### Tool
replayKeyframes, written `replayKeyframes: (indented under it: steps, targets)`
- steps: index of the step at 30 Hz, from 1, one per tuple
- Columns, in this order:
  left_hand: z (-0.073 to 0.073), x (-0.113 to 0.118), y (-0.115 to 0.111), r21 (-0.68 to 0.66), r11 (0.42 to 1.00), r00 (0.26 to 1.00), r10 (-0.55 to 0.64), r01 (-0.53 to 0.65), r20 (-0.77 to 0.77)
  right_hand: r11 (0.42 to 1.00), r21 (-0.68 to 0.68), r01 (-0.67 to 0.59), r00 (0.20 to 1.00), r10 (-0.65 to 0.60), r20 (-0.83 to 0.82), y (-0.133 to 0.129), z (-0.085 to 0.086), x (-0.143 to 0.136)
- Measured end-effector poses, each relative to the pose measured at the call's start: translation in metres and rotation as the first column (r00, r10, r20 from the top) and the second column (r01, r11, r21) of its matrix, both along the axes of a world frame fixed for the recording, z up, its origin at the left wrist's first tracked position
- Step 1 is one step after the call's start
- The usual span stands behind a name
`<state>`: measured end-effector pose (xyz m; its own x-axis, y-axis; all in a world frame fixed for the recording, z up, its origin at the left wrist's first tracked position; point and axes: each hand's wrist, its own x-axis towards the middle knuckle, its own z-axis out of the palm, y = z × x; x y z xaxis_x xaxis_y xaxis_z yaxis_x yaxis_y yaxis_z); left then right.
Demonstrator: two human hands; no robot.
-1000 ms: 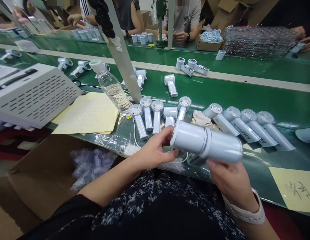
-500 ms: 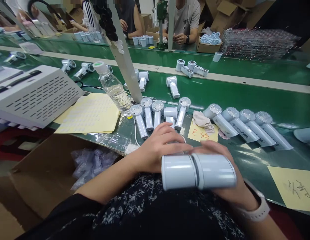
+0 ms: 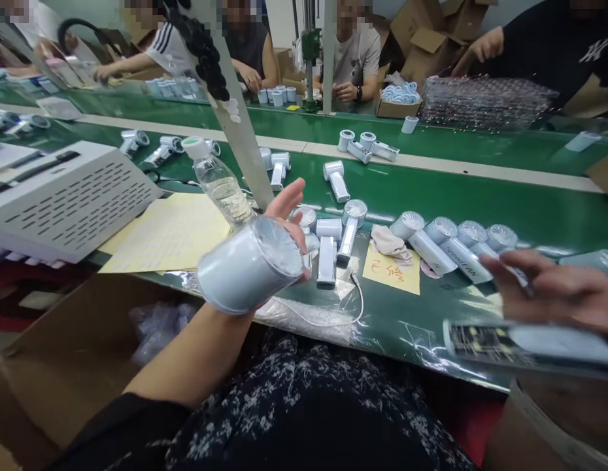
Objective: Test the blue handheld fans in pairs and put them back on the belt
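My left hand holds a light blue cylindrical fan head near the table's front edge, its clear-covered end facing right. At the right, my right hand is blurred by motion; a light blue handle piece with an exposed circuit board is in it. Behind the left hand lie several blue fans, one handle pointing toward me. A row of wrapped fans lies between the hands, further back. A white cable curls on the green table.
A clear bottle stands beside a slanted metal post. White vented equipment and yellow paper are at left. A cloth rests on a yellow note. Co-workers sit across the green belt.
My hands have moved apart, left hand leftward with the fan head, right hand far right with the handle piece. The two parts are now separate. A co-worker's arm has appeared at back right.
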<state>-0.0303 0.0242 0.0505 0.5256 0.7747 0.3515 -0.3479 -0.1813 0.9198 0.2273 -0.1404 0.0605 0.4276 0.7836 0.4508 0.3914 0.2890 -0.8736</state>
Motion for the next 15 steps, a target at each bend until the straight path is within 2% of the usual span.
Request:
replayKeyframes:
  steps: [2, 4, 5, 8, 10, 11, 13, 15]
  targets:
    - [-0.007, -0.002, -0.002, 0.011, 0.997, 0.997, 0.079, -0.079, -0.002, 0.997, 0.078, -0.010, 0.997, 0.016, -0.072, 0.001, 0.007, -0.010]
    - [-0.008, -0.005, -0.004, -0.020, 0.992, 0.993, 0.121, -0.121, -0.004, 0.998, 0.050, -0.035, 0.978, 0.044, -0.204, 0.003, 0.007, -0.015]
    - [-0.008, -0.006, -0.004, -0.045, 0.993, 0.994, 0.106, -0.106, 0.001, 0.999, 0.007, -0.047, 0.961, 0.047, -0.274, 0.005, 0.003, -0.017]
    - [-0.009, 0.001, -0.013, -0.154, 0.983, 0.995, -0.094, 0.098, 0.033, 0.986, -0.160, -0.040, 0.907, -0.031, -0.419, 0.013, -0.020, -0.025]
    - [-0.015, 0.013, -0.024, -0.143, 0.983, 0.992, -0.109, 0.118, 0.068, 0.963, -0.257, -0.083, 0.888, -0.045, -0.458, 0.018, -0.037, -0.040]
    - [-0.020, 0.022, -0.031, -0.109, 0.991, 0.994, -0.076, 0.083, 0.073, 0.954, -0.265, -0.143, 0.879, -0.001, -0.477, 0.019, -0.045, -0.049]
    - [-0.030, 0.039, -0.045, -0.038, 0.999, 0.998, 0.001, 0.002, 0.064, 0.925, -0.204, -0.320, 0.849, 0.185, -0.495, 0.019, -0.058, -0.070]
    - [-0.038, 0.055, -0.056, 0.033, 0.999, 0.999, 0.028, -0.029, 0.021, 0.882, -0.156, -0.446, 0.824, 0.336, -0.455, 0.019, -0.065, -0.084]
